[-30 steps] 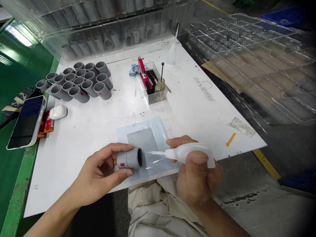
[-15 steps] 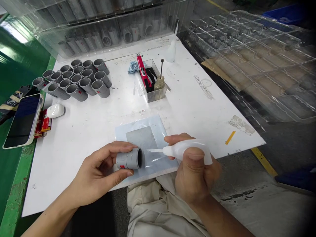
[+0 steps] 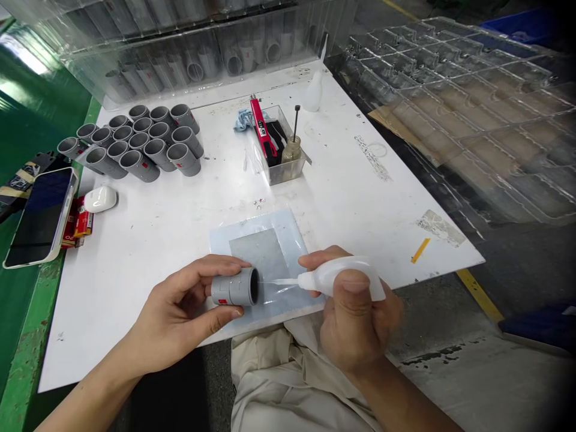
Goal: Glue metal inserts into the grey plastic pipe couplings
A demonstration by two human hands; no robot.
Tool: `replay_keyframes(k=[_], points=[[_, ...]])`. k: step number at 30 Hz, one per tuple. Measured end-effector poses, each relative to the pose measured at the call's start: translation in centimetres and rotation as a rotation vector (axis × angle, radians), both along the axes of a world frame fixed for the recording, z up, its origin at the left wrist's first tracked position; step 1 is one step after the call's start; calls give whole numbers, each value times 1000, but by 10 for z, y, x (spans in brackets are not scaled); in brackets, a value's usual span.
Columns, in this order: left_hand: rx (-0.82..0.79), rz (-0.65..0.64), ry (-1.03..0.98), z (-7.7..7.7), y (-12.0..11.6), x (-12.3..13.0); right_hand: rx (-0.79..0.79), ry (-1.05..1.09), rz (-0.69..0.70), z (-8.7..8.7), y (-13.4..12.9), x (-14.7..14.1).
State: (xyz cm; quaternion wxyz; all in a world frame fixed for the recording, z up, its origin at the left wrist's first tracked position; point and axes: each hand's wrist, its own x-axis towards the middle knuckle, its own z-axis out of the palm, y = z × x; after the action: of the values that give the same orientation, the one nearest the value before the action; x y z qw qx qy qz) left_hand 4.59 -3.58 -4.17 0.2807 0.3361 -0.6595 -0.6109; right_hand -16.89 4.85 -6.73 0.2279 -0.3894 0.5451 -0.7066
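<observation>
in our left hand [image 3: 173, 318] we hold the tube [image 3: 231, 288], our fingers clamped over its far side and our thumb under its near side, its open end turned to the right. our right hand [image 3: 360, 321] has its fingers and thumb closed round the bottle [image 3: 344, 273], whose nozzle [image 3: 285, 281] points left at the tube's mouth; we cannot tell whether the fine tip touches the rim. under and just beyond our left fingertips lies the pale sheet [image 3: 291, 225] on the table [image 3: 171, 216]. farther beyond those fingers, to the left, more tubes [image 3: 144, 170] stand close together. beyond both hands' fingers sits the clear box [image 3: 285, 174], with the red tool [image 3: 260, 123] and the jar [image 3: 291, 153] in it.
</observation>
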Motion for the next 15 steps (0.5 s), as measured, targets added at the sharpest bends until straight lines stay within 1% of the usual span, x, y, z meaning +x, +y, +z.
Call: replay_keyframes(k=[8,12,15], points=[[-48,-17,20,-2,0,1,-15,-66,61,0,2,-5],[-80,-37,6,-3,0,3,-31,-100,39,3,0,-7],[-67,-41,20,-3,-1,3,-11,-87,20,5,-1,-6]])
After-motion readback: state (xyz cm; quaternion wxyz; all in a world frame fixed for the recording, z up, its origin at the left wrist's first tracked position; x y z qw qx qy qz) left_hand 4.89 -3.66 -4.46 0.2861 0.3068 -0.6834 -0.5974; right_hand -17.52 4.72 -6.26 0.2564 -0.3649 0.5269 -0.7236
